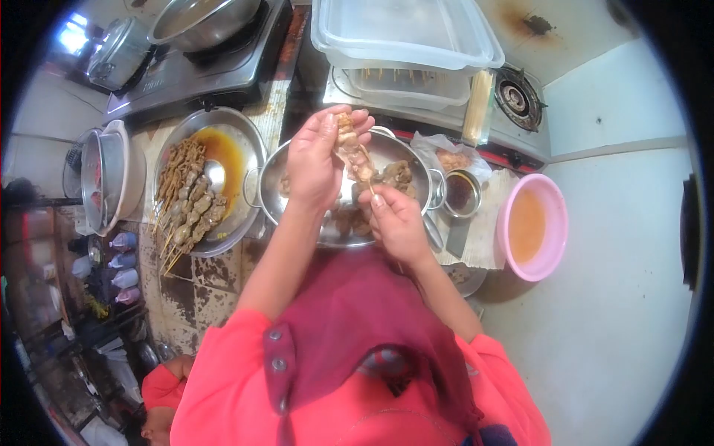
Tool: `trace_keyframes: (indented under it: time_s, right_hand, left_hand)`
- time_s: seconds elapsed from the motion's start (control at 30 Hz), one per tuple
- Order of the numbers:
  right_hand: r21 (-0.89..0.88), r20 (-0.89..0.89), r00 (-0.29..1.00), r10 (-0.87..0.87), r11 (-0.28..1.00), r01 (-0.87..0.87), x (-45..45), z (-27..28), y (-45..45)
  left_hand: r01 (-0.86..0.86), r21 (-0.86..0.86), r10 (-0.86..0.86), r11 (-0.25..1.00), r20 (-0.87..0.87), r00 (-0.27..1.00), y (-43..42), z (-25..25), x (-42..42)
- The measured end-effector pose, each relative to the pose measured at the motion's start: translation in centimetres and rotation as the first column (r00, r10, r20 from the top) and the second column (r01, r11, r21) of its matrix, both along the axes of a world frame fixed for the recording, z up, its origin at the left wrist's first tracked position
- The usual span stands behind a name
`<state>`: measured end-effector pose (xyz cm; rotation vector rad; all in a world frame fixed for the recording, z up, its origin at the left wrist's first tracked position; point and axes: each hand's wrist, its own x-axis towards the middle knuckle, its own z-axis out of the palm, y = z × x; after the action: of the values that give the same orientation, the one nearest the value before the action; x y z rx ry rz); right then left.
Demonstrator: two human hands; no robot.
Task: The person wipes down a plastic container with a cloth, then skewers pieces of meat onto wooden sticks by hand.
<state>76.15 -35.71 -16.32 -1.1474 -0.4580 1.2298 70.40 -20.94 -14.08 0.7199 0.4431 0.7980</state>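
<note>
Over a two-handled steel pan (383, 154), a meat skewer (358, 160) is held between my two hands. My left hand (315, 154) grips the meat near its far end, thumb pressed against the pieces. Lower and to the right, my right hand (396, 223) pinches the bare wooden stick just below the meat. Brownish meat pieces (399, 174) lie in the pan, partly hidden behind my hands and forearms. To the left, a round steel tray (254, 141) holds several loaded skewers (186, 195) beside orange-brown liquid.
On the right stand a pink bowl (563, 227) of orange liquid, a small bowl of dark sauce (462, 193), a knife (457, 236) and a bagged bundle of sticks (478, 108). Clear plastic containers (405, 33) and stoves are behind. Another person (165, 386) is at lower left.
</note>
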Motion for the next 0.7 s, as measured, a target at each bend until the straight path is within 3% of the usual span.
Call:
trace_keyframes:
  time_s: [0.03,0.13,0.23,0.43,0.57,0.7]
  right_hand:
    - [-0.005,-0.011,1.000,0.003,1.000,-0.003,0.1,0.0,0.0]
    - [0.113,0.539,0.837,-0.094,0.993,0.039,0.0,-1.1,0.5]
    - [0.002,0.737,0.674,-0.042,0.998,0.060,0.4,0.4,0.4]
    - [0.040,0.802,0.592,-0.075,0.997,0.071,0.7,-0.2,0.5]
    - [0.035,0.770,0.633,-0.083,0.996,0.087,0.4,0.5,0.8]
    - [-0.042,0.682,0.731,-0.031,0.996,0.081,-0.3,0.3,1.0]
  left_hand:
    - [-0.001,0.002,0.001,1.000,-0.027,1.000,0.0,-0.2,0.0]
    - [-0.003,-0.046,0.000,0.999,-0.066,0.998,0.0,-0.3,0.1]
    - [-0.036,-0.112,0.028,0.993,-0.066,0.997,-0.1,-0.1,0.3]
    - [-0.078,-0.097,0.069,0.992,-0.092,0.993,0.0,-0.4,0.5]
    - [-0.090,-0.017,0.086,0.996,-0.155,0.984,-0.4,-0.3,0.7]
    - [-0.036,-0.083,0.029,0.996,-0.088,0.996,-1.0,-0.1,0.9]
